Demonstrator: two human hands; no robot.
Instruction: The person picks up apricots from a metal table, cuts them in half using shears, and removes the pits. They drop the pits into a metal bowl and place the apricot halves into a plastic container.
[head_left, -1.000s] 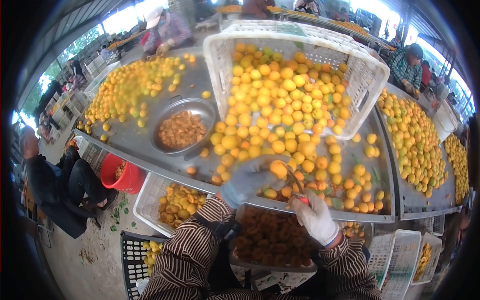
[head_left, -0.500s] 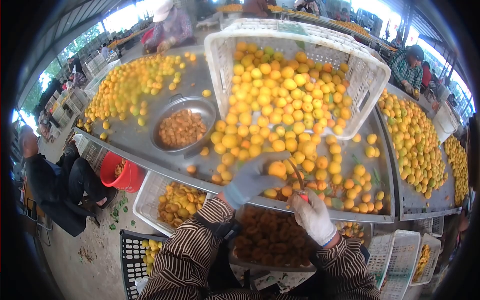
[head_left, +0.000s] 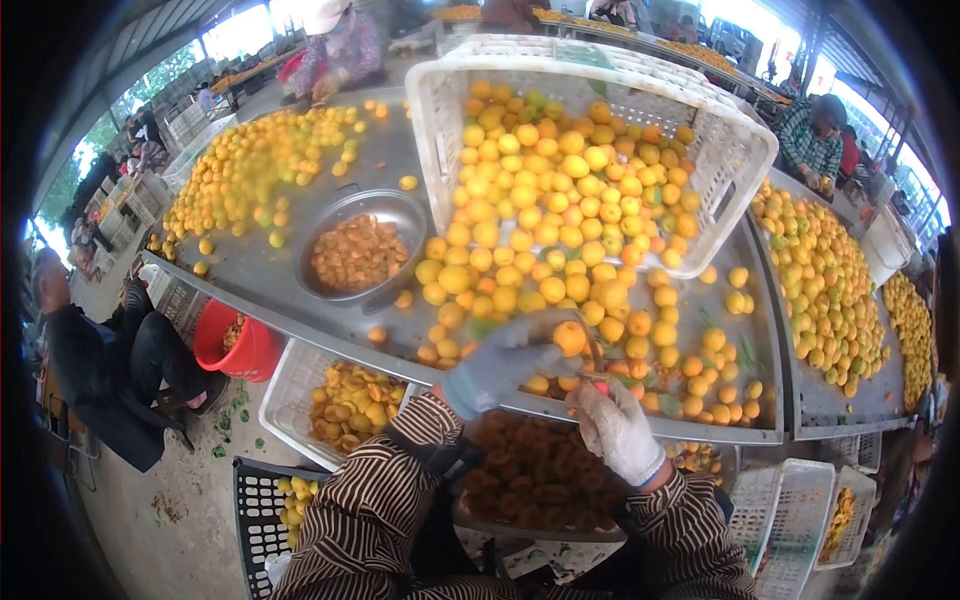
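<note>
My left hand (head_left: pixel 495 368), in a grey glove, grips an orange-yellow apricot (head_left: pixel 570 338) at its fingertips, above the front edge of the metal table (head_left: pixel 250 270). My right hand (head_left: pixel 620 432), in a white glove, is closed around the red handle of a small curved knife (head_left: pixel 599 384). The blade rises right beside the held apricot. Loose apricots (head_left: pixel 515 275) spill toward both hands from a white plastic crate (head_left: pixel 432 150) tipped on its side. Left of them stands a metal basin (head_left: pixel 396 213) of brown pits.
Under the table edge are a container of dark apricot halves (head_left: pixel 540 470) and a white crate (head_left: pixel 285 405) of yellow halves. A red bucket (head_left: pixel 255 355) stands left, near a seated person (head_left: pixel 95 350). Another apricot-covered table (head_left: pixel 800 400) adjoins at right. Other people work across the tables.
The held apricot has shifted slightly right and up, and its cut orange side shows more. The right hand with the knife has moved slightly left. The view has shifted a little.
</note>
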